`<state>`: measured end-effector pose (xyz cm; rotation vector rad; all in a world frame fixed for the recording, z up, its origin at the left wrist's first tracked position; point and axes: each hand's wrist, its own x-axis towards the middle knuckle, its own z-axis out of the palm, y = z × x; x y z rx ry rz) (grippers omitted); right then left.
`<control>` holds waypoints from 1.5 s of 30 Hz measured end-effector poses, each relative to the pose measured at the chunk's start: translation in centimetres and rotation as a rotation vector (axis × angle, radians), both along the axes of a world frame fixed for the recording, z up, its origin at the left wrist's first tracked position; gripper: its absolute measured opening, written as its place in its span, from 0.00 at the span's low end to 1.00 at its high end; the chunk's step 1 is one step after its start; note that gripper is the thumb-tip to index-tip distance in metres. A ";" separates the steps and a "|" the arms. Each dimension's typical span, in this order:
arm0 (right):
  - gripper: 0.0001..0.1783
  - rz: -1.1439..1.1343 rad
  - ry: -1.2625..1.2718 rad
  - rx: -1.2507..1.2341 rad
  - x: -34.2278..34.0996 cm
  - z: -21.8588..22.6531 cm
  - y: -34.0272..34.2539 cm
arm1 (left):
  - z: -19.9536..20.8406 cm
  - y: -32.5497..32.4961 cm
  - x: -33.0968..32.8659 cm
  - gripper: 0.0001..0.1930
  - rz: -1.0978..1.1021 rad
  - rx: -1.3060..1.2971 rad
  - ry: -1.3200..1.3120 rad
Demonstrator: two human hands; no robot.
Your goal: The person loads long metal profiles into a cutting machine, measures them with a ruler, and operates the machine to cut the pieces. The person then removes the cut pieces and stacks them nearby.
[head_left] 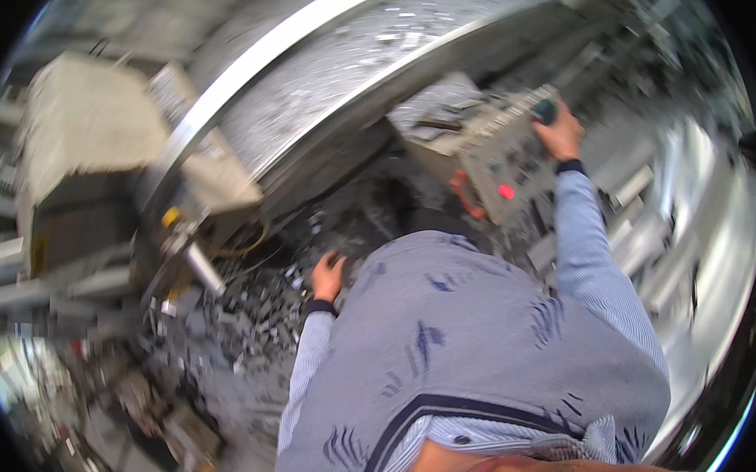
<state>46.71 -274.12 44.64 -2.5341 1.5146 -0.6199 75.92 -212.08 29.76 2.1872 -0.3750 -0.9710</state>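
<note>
My right hand (562, 134) reaches out to the far end of a beige control box (499, 155). Its fingers are wrapped round a dark green rounded object (543, 111) at the box's edge; whether that is fixed to the box I cannot tell. On the box's panel a red light (506, 192) glows, and an orange handle-like loop (466, 194) sits at its near side. My left hand (328, 276) hangs beside my body with its fingers loosely bent and apart, holding nothing, above the scrap-strewn floor.
A long metal machine bed (325, 75) runs across the far side, with a beige machine housing (90, 119) at the left. Many small metal offcuts (258, 330) litter the floor. Long silvery bars (688, 208) lie at the right. A yellow-capped fitting (171, 217) stands by the machine.
</note>
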 end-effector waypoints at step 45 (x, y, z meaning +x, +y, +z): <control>0.31 0.510 -0.439 1.388 12.7 11.4 34.0 | 27.8 -7.6 30.7 0.42 -0.543 0.013 -1.154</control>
